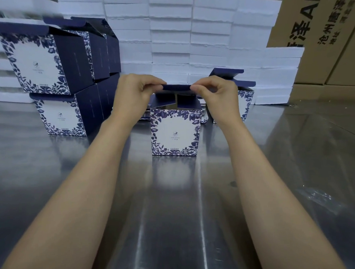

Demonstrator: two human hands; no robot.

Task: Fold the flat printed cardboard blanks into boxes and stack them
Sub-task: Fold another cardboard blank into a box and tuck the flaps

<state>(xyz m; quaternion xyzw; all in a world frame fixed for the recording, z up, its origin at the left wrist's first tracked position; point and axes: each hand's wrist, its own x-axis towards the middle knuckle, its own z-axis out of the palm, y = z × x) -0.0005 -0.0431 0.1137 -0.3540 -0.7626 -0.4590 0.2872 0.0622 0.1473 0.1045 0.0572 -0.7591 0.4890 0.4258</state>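
A white box with blue floral print (pixel 175 132) stands upright on the steel table (pixel 175 205), its top open and two dark inner flaps folded in. My left hand (pixel 136 91) and my right hand (pixel 217 91) each pinch an end of its navy lid flap (pixel 178 87), held above the opening. Folded boxes of the same print are stacked two high at the left (pixel 50 78). Another folded box (pixel 244 99) stands behind my right hand with its lid up. A low pile of flat blanks (pixel 146 115) shows behind the box, mostly hidden.
White foam blocks (pixel 189 37) are piled in a wall along the back of the table. Brown shipping cartons (pixel 322 28) stand at the right rear. The steel surface spreads wide in front of the box and to the right.
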